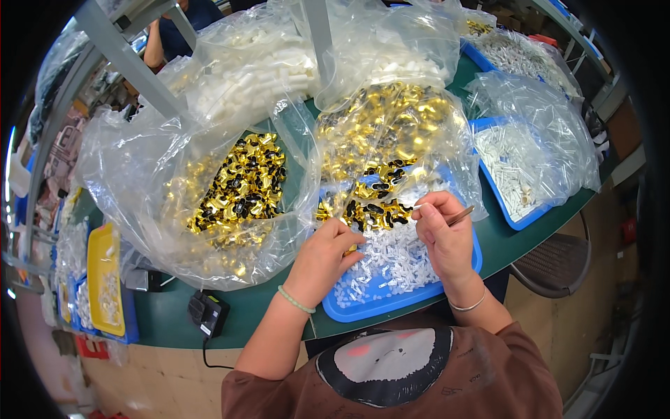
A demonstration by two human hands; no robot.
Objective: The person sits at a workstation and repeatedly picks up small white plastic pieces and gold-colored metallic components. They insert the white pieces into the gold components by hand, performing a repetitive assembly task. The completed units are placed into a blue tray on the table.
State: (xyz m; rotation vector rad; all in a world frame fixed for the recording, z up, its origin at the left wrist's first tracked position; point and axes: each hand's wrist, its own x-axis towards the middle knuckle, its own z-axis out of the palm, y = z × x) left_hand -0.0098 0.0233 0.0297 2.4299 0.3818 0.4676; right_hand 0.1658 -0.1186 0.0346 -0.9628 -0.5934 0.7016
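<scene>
Over the blue tray [370, 312] my left hand [323, 255] is closed, thumb and forefinger pinched by a small gold part [351, 249]. My right hand [447, 237] is closed around a thin metal tool [460, 215], which looks like tweezers; its front end is hidden by the fingers. A small white piece [417, 207] shows at those fingertips. Under both hands the tray holds many small white clear-looking plastic pieces [391, 262]. Black-and-gold parts [380, 215] spill from a clear plastic bag [391, 133] onto the tray's far side.
At left, another clear bag [132, 202] holds black-and-gold parts [241, 185]. White pieces [258, 84] fill bags at the back. A second blue tray [516, 225] lies right, a yellow tray [91, 272] far left. A black adapter [208, 312] sits on the green table [164, 321]. Metal posts [132, 59] rise behind; a person [185, 28] sits beyond.
</scene>
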